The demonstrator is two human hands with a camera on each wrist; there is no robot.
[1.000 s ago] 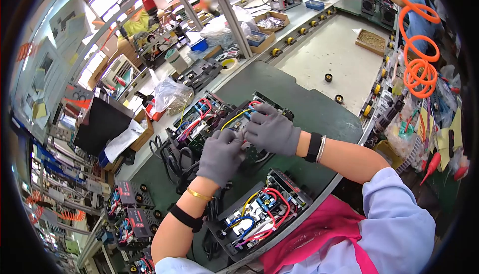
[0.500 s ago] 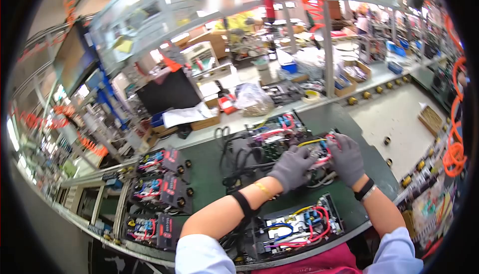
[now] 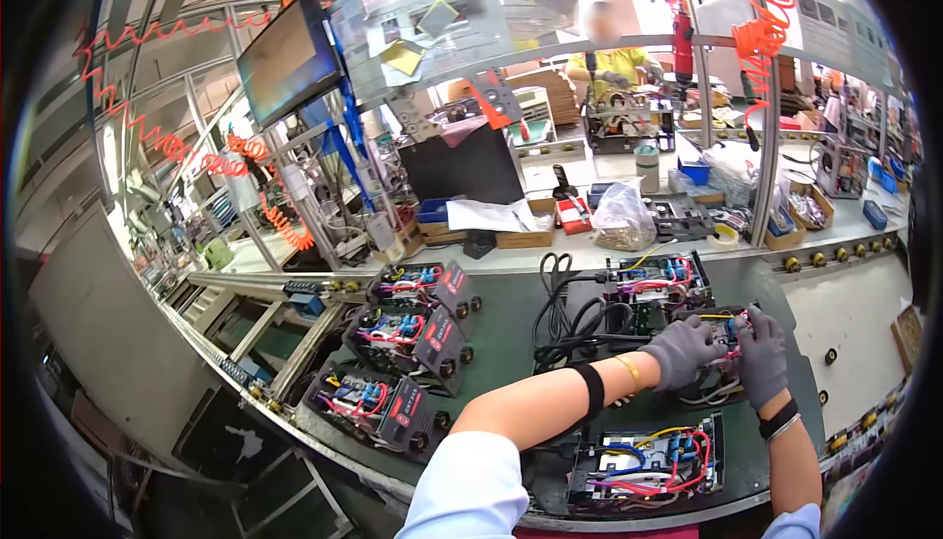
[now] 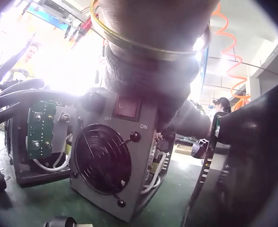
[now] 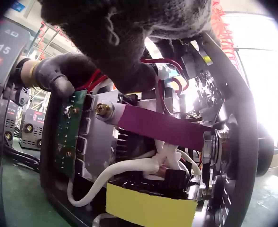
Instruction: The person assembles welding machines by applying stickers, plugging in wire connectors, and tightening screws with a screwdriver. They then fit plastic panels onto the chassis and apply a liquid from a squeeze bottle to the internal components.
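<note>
The left hand (image 3: pixel 680 350), in a grey knit glove, curls its fingers (image 5: pixel 53 78) over the top of an open grey metal power unit (image 4: pixel 115 161) with a round fan grille, standing on the green counter (image 3: pixel 501 343). The right hand (image 3: pixel 762 357), gloved alike, pinches thin red wires (image 5: pixel 153 61) inside that unit with bent fingers. A second open black unit (image 3: pixel 653 456) lies just in front.

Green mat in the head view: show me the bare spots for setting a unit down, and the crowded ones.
Bare green mat lies between the three red-labelled units and the black cable bundle. The pale panel bordered by the yellow rollers is mostly free, bar two black knobs. Crowded: around the left hand and right hand on the open unit.
</note>
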